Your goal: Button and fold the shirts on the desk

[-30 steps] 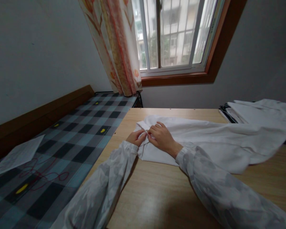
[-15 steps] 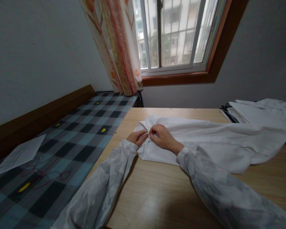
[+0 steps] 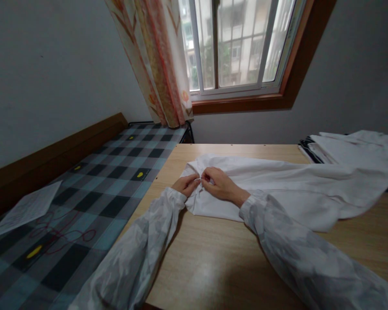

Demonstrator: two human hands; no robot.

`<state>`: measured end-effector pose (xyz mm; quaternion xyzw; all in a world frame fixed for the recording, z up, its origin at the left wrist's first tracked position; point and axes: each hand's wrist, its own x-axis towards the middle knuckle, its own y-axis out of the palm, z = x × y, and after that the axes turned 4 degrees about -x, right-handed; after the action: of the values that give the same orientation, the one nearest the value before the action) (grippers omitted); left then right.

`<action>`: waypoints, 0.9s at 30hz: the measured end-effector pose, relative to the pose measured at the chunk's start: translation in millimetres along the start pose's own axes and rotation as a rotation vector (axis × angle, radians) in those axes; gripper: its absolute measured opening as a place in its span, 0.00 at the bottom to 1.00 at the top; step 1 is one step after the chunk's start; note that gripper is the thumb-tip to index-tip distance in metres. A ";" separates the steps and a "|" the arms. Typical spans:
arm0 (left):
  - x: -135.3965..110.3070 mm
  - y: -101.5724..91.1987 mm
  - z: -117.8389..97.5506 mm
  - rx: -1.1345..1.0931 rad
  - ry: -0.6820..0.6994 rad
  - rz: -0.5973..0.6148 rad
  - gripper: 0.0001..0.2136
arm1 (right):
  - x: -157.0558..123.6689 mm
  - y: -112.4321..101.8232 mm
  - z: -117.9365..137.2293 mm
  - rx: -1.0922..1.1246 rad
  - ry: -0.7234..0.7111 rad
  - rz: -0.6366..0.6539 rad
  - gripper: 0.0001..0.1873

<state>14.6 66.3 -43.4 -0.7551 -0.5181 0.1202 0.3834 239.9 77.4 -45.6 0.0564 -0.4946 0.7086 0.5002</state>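
Note:
A long white garment stretches over the wooden table, its creased left end gathered under both of my hands. My left hand pinches the cloth near that end, thumb and fingers pressed together. Close against it, my right hand is closed in a pinch on the same gathered spot. Something thin and white shows between the fingertips of the two hands; it is too small to make out whether it is a cord or a fold.
More folded white and black-striped cloth lies at the table's back right. On the left is a checked bed with a paper sheet and a red cord. Behind are a curtain and a window.
The fingers of my right hand have shifted slightly at the gathered cloth. My left hand keeps its pinch, and the garment lies much as before.

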 end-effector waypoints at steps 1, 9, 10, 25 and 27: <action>0.1 0.5 -0.2 0.006 0.001 -0.006 0.20 | 0.0 -1.2 1.5 -0.007 -0.005 0.004 0.04; 0.5 4.8 3.7 0.241 0.126 -0.055 0.15 | 1.8 1.9 -2.8 0.118 0.122 -0.037 0.05; 0.8 4.3 4.6 0.258 0.149 -0.058 0.15 | 2.2 3.0 -4.5 0.153 0.150 -0.034 0.05; -3.6 0.4 -16.1 0.131 -0.065 -0.407 0.15 | 9.6 1.7 -22.4 0.201 0.410 -0.279 0.10; -3.4 -3.2 -14.1 0.152 -0.104 -0.431 0.15 | 10.5 -10.6 -25.0 0.156 0.420 -0.330 0.12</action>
<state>19.1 57.4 -32.3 -0.5885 -0.6760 0.1130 0.4288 253.2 103.3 -45.4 0.0264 -0.3080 0.6497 0.6945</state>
